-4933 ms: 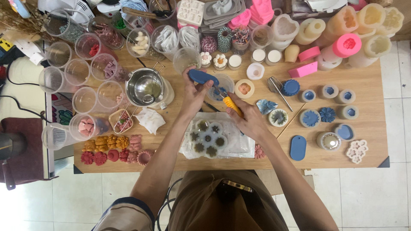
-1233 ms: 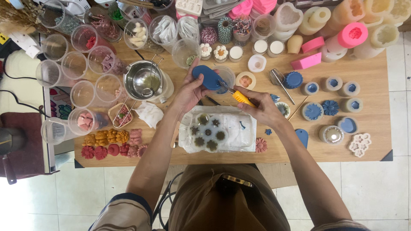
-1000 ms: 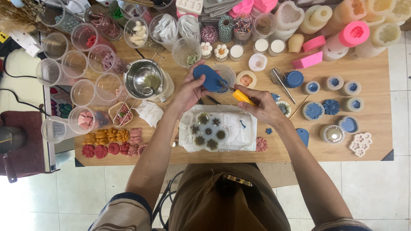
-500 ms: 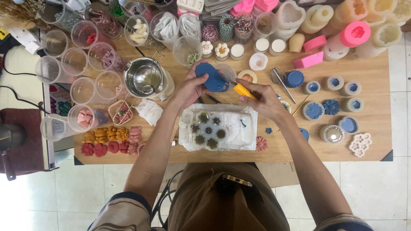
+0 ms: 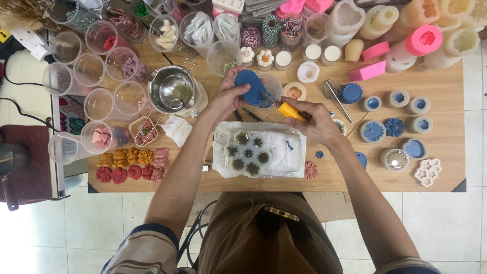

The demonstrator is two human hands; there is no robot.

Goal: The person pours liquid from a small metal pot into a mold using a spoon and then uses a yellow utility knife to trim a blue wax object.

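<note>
While the left hand point(image 5: 227, 99) keeps a closed grip on a blue oval slab point(image 5: 252, 87), the slab sits raised above the worktop point(image 5: 446, 129), just behind the clear plastic sheet point(image 5: 289, 152). Fingers wrap its near edge; thumb lies on its face.

Right hand point(image 5: 315, 121) has a closed grip on a yellow-handled knife point(image 5: 289, 111). Metal tip touches the right edge of the slab. Handle slants down toward the plastic sheet.

On the plastic sheet, near its left half: a ring of dark flower-shaped pieces point(image 5: 247, 153) in a pale round mould. One small blue scrap lies on the sheet to their right.

Left of the plastic sheet: a steel pouring pot point(image 5: 172, 94) with wire handle, a crumpled white tissue point(image 5: 177, 129) just below it, clear plastic cups point(image 5: 96, 104) further out. Red, orange and pink flower shapes point(image 5: 131, 166) lie in rows near the front edge.

Right of the plastic sheet: a pink flower point(image 5: 310, 170) just beside its corner, then blue flower pieces and round moulds point(image 5: 390, 127), well apart from the slab. Behind the slab: pink and cream moulds point(image 5: 421, 40) crowded along the back edge.
</note>
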